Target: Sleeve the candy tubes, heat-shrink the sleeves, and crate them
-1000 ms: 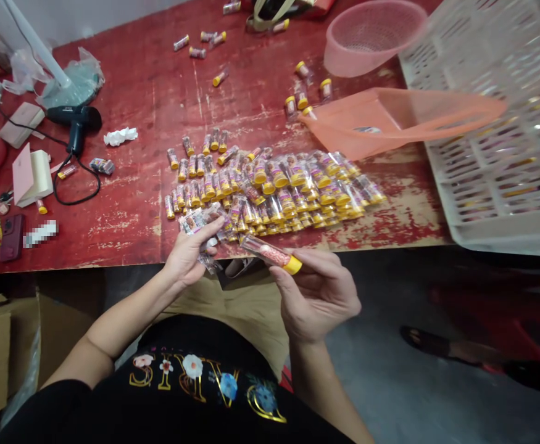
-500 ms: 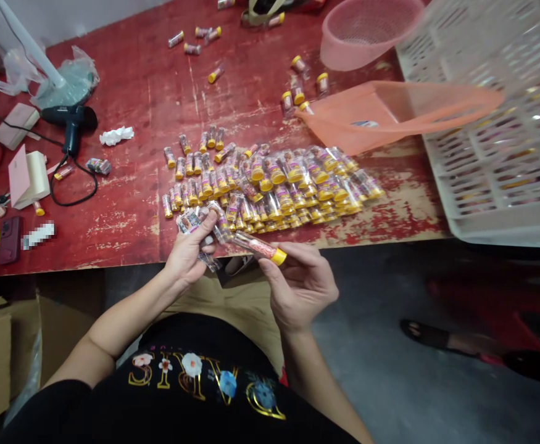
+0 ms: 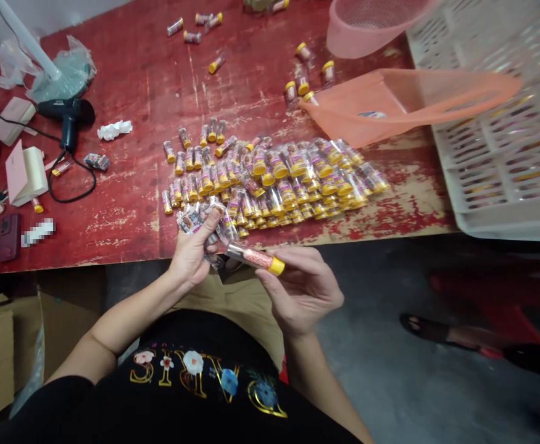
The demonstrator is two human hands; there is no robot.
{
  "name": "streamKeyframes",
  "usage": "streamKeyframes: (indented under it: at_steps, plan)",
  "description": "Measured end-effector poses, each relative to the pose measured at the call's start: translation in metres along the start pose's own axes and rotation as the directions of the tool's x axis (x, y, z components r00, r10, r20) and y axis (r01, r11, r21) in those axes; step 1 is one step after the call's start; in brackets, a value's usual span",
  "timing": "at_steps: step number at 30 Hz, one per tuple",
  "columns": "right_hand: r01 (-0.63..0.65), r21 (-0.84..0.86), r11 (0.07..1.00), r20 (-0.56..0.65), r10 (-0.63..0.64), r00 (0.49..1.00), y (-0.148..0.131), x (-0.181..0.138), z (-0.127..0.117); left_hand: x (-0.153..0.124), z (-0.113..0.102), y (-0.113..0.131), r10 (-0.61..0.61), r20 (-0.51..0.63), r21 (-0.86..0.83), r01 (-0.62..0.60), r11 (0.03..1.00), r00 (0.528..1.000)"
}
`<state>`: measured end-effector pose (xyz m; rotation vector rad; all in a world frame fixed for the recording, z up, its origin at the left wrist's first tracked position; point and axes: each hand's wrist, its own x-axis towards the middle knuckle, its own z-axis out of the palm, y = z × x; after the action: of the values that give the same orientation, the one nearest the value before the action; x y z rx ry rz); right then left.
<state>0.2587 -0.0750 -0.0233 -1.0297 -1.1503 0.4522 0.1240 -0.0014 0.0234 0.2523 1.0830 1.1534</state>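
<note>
My left hand [image 3: 192, 251] is closed, thumb on top, around a bunch of clear printed plastic sleeves [image 3: 190, 221] near the table's front edge. Between the thumb and fingers of my right hand [image 3: 307, 291] is a clear tube [image 3: 255, 256] with a yellow cap and pink contents. Its capped end lies in my fingertips, while the clear end points at the left hand. Whether that end touches a sleeve I cannot tell. Just beyond both hands spreads a pile of yellow-capped tubes [image 3: 292, 179] in printed wrapping, some standing, others lying stacked.
An orange mesh basket [image 3: 418, 114], a pink basket [image 3: 376, 37] and a white slotted crate [image 3: 505, 216] occupy the right side. On the left lie a hair dryer [image 3: 68, 117] with its cord, a phone [image 3: 9, 237] and an open pink box [image 3: 28, 176]. Someone's sandalled foot [image 3: 424, 327] shows at right.
The tube in my right hand has drawn slightly down and left, showing more of its pink contents. My left hand keeps its hold on the sleeves. The view has shifted slightly.
</note>
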Motion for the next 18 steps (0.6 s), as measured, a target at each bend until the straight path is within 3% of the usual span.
streamKeyframes:
  at_steps: [10, 14, 18]
  plan:
    - [0.086, -0.141, 0.986, -0.118, -0.103, 0.988, 0.001, -0.005, 0.0, -0.005, 0.0, 0.007, -0.074, 0.076, 0.035, 0.072, 0.997, 0.994]
    - [0.195, -0.276, 0.941, -0.132, -0.238, 0.962, 0.005, -0.009, 0.003, -0.01, 0.002, 0.007, -0.074, 0.099, 0.059, 0.069, 0.996, 0.992]
    - [0.198, -0.219, 0.955, -0.071, -0.218, 0.973, 0.004, -0.015, 0.005, -0.014, 0.001, 0.005, -0.07, 0.132, 0.094, 0.058, 0.994, 0.989]
